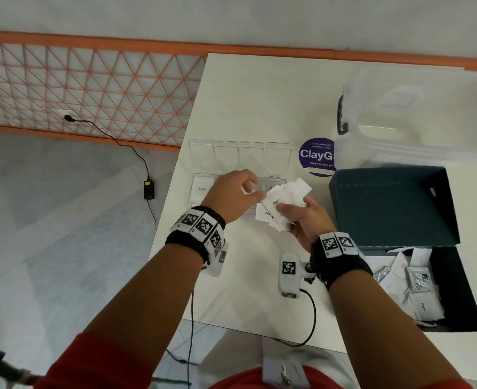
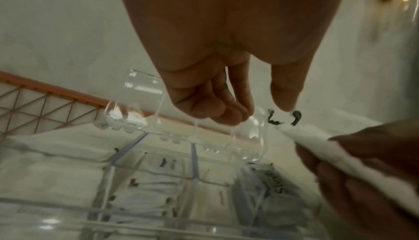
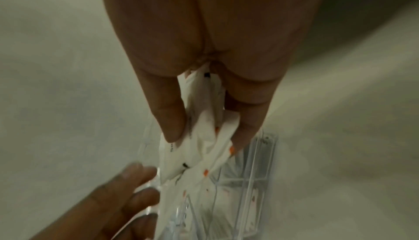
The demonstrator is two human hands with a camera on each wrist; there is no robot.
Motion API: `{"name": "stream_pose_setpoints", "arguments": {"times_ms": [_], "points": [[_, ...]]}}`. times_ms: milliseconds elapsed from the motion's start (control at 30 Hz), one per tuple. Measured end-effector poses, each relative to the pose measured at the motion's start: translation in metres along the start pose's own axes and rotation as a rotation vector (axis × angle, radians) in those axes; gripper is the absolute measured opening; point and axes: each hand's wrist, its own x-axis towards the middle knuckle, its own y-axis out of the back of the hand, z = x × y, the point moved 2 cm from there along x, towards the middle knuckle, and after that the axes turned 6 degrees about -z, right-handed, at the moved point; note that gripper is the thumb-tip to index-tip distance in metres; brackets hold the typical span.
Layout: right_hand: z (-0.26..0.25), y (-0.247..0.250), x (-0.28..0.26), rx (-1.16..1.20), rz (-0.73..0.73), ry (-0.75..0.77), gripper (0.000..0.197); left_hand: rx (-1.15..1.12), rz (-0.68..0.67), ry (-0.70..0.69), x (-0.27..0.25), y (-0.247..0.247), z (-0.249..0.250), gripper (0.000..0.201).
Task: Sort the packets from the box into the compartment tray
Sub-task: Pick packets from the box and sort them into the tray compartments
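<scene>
Several white packets (image 1: 280, 204) fanned in right hand (image 1: 304, 223); left hand (image 1: 231, 195) beside.

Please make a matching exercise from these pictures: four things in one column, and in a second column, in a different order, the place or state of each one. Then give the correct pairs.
Things
1. bunch of white packets
2. dark box
3. compartment tray
4. round purple sticker

Places or states
A. lids standing open, on the table under the left hand
B. stuck on the table beside the clear plastic tub
C. held in the right hand
D. open at the right, with loose packets inside

Pairs: 1-C, 2-D, 3-A, 4-B
</scene>
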Motion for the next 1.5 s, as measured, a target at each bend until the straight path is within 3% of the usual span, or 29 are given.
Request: {"name": "stream_pose_setpoints", "arguments": {"times_ms": [167, 433, 567, 700, 933, 1267, 1400, 1500], "points": [[0.003, -0.021, -0.003, -0.025, -0.095, 0.023, 0.034, -0.181, -0.049, 0.06, -0.013, -0.004, -0.004, 0.023], [0.01, -0.045, -0.003, -0.009, -0.132, 0.01, 0.037, -0.419, 0.081, 0.133, -0.028, 0.023, -0.027, 0.013], [0.01, -0.056, -0.003, -0.03, -0.126, 0.006, 0.034, -0.43, 0.112, 0.1, -0.033, 0.03, -0.031, 0.021], [0.011, -0.057, -0.001, -0.047, -0.087, -0.012, 0.031, -0.441, 0.238, 0.125, -0.035, 0.045, -0.042, 0.03], [0.017, -0.046, 0.003, -0.028, -0.071, -0.012, 0.037, -0.127, 0.306, 0.161, -0.025, 0.077, -0.075, 0.023], [0.022, -0.037, 0.006, -0.032, -0.054, -0.001, 0.028, 0.215, 0.039, 0.107, 0.003, 0.063, -0.083, 0.021], [0.02, -0.036, 0.006, -0.032, -0.039, 0.001, 0.029, 0.366, 0.108, 0.1, 0.002, 0.062, -0.082, 0.016], [0.018, -0.038, 0.009, -0.023, -0.029, 0.003, 0.03, 0.376, 0.064, 0.099, -0.004, 0.056, -0.084, 0.018]]}}
